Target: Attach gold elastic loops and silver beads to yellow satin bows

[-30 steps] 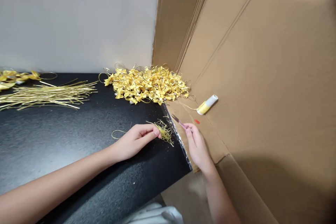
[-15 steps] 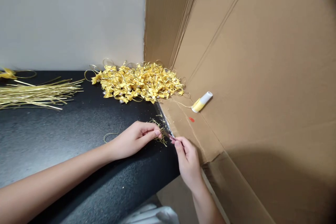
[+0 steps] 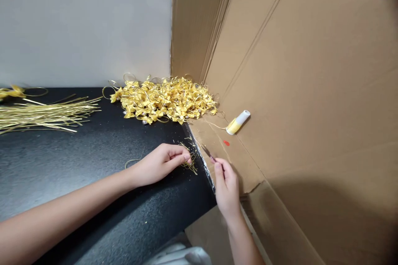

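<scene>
My left hand (image 3: pixel 166 159) rests on the black tabletop (image 3: pixel 130 211), thumb and forefinger pinched together beside a small heap of gold cord clippings (image 3: pixel 192 165). What sits between these fingertips is too small to make out. My right hand (image 3: pixel 228 186) is closed around the handles of small scissors (image 3: pixel 207 151), whose dark blades point up and left over the cardboard. A short gap separates the blades from my left fingertips. Beyond both hands lies a pile of yellow ribbon bows (image 3: pixel 164 101) with gold cord loops and small silvery beads or bells.
Long gold cords (image 3: pixel 40 115) lie in a bundle at the left, with another yellow bow (image 3: pixel 14 91) behind them. A white cone spool (image 3: pixel 239 122) with yellow thread lies on the cardboard (image 3: pixel 311 91), near a red spot (image 3: pixel 226 143). Cardboard walls rise at the right.
My right hand has drawn the scissors right, away from my left fingertips, and the blades now point further upward. My left hand has stayed in place. The view has shifted slightly.
</scene>
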Available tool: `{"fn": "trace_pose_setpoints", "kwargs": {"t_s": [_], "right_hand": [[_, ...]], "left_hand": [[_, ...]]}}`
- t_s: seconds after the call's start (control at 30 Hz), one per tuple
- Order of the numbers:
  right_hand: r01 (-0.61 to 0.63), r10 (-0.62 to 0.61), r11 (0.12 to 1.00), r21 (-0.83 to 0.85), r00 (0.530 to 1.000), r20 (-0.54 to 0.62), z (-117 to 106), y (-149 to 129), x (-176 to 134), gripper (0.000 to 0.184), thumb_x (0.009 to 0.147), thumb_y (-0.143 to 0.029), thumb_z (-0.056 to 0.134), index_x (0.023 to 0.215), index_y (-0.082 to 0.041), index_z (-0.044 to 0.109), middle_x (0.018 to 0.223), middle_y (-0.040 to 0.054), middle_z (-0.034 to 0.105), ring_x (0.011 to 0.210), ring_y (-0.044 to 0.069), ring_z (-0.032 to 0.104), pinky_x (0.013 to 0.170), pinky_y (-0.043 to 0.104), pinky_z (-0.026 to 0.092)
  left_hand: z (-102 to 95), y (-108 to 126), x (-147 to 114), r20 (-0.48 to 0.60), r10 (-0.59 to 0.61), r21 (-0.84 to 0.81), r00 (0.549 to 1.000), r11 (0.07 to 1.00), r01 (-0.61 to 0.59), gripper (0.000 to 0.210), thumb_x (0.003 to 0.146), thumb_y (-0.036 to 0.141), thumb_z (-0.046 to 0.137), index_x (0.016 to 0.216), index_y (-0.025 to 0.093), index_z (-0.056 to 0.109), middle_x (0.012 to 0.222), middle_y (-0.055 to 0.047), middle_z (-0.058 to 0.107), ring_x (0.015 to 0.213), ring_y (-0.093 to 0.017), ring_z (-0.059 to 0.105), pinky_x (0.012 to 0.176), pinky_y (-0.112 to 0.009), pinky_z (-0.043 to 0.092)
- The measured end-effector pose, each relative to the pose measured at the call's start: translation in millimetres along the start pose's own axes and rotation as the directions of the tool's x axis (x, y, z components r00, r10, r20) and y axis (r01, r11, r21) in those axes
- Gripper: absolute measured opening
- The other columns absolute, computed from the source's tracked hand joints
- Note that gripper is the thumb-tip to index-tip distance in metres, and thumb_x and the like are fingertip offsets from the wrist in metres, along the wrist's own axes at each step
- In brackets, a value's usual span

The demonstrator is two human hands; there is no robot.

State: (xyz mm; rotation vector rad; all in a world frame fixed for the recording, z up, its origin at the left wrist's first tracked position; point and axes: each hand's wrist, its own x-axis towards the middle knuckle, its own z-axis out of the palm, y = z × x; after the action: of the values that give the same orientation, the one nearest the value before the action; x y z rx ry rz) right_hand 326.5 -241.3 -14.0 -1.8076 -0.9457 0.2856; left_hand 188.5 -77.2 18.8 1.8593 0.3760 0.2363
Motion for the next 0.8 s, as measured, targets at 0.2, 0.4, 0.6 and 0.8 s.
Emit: {"fn": "trace_pose_setpoints", "kwargs": {"t_s": [0.2, 0.4, 0.6, 0.8], "right_hand": [[0.127, -0.2, 0.831, -0.541, 0.977, -0.078, -15, 22, 28, 0.039, 0.093, -0.049, 0.048, 0.095, -0.02, 0.073, 0.087, 0.0111, 0.069, 0.08, 0.025, 0.056, 0.074, 0.037, 0.042], [0.069, -0.143, 0.911, -0.408, 0.977, -0.155, -1, 5, 25, 0.043, 0.082, -0.054, 0.059, 0.1, -0.018, 0.074, 0.116, 0.0186, 0.062, 0.108, 0.037, 0.049, 0.089, 0.051, 0.038], [-0.839, 0.106, 0.308, 0.447, 0.498, 0.861, 98, -80, -39, 0.052, 0.087, -0.061, 0.048, 0.097, -0.016, 0.071, 0.104, 0.0133, 0.07, 0.098, 0.025, 0.064, 0.083, 0.038, 0.048], [-0.823, 0.171, -0.11, 0.557, 0.537, 0.826, 166, -112, -14, 0.028, 0.096, -0.023, 0.046, 0.07, -0.018, 0.056, 0.058, -0.003, 0.056, 0.052, 0.009, 0.055, 0.061, 0.022, 0.047]], "left_hand": [[-16.4, 1, -18, -0.115, 0.006, -0.107, 0.993, 0.994, -0.018, 0.03, 0.089, 0.039, 0.051, 0.076, 0.016, 0.064, 0.077, -0.002, 0.065, 0.074, -0.016, 0.055, 0.072, -0.026, 0.042], [-59.9, 7, -54, -0.461, 0.03, -0.134, 0.887, 0.986, -0.103, 0.031, 0.088, 0.044, 0.054, 0.077, 0.017, 0.065, 0.059, 0.005, 0.046, 0.055, -0.01, 0.036, 0.054, -0.022, 0.031], [-57.2, 19, -94, -0.567, 0.145, -0.104, 0.811, 0.964, -0.245, 0.034, 0.087, 0.047, 0.059, 0.073, 0.016, 0.064, 0.067, 0.0, 0.057, 0.063, -0.012, 0.049, 0.059, -0.022, 0.038], [-22.4, 16, -147, -0.273, 0.339, 0.136, 0.9, 0.94, -0.313, 0.037, 0.097, 0.038, 0.045, 0.078, 0.015, 0.066, 0.071, -0.006, 0.069, 0.067, -0.015, 0.061, 0.068, -0.024, 0.045]]}}
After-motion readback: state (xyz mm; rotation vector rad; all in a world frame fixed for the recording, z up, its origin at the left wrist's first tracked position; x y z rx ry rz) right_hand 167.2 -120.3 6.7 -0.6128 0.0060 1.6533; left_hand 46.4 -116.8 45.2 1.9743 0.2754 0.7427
